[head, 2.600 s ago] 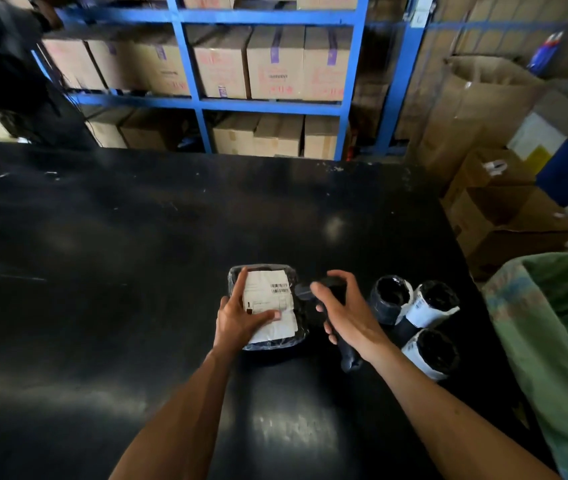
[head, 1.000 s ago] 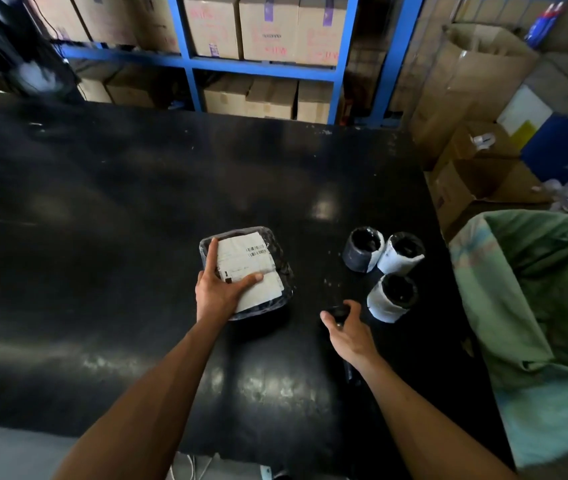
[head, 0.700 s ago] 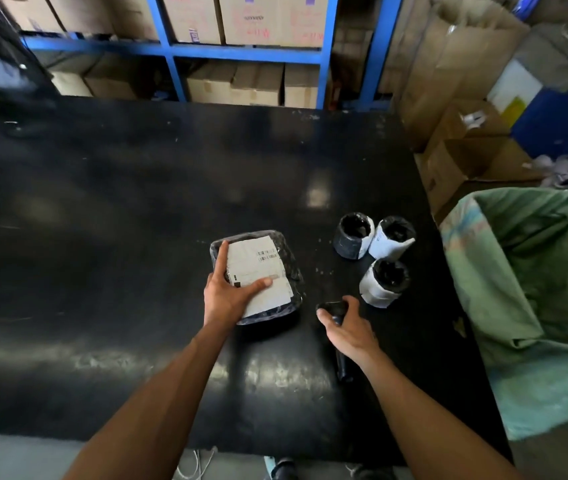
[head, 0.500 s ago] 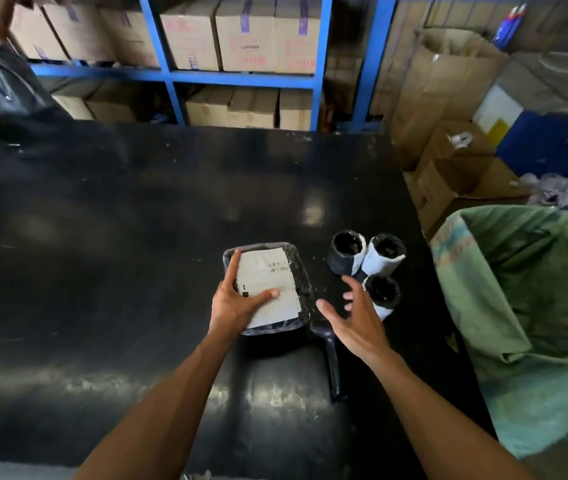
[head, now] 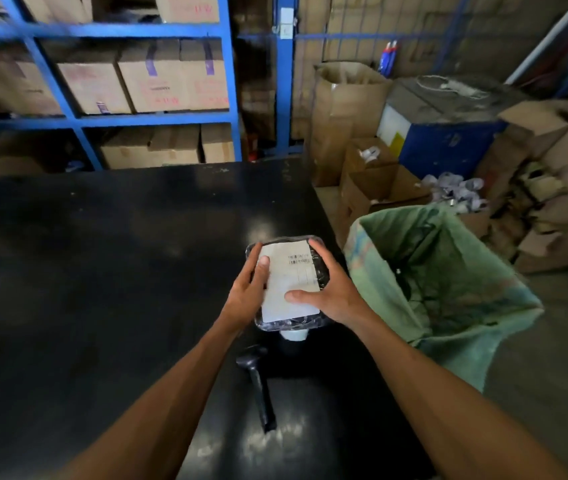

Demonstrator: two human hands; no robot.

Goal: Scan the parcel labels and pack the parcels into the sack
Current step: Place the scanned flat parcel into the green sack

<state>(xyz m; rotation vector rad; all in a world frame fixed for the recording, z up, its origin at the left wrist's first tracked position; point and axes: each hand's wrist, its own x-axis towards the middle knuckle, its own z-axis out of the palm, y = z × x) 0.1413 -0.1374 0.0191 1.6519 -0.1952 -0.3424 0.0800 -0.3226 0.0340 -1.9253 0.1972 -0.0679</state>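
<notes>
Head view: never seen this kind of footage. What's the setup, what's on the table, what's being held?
There is no robot here. A wide-angle camera worn on a person's head looks forward and down at their two bare arms. The left hand and right hand together grip a dark plastic-wrapped parcel with a white barcode label facing up. On the black table lies a dark handheld scanner, held by no one. A small white item peeks out below the parcel; I cannot tell what it is. Right of the table stands an open green sack. Behind are blue shelves with cardboard boxes.
</notes>
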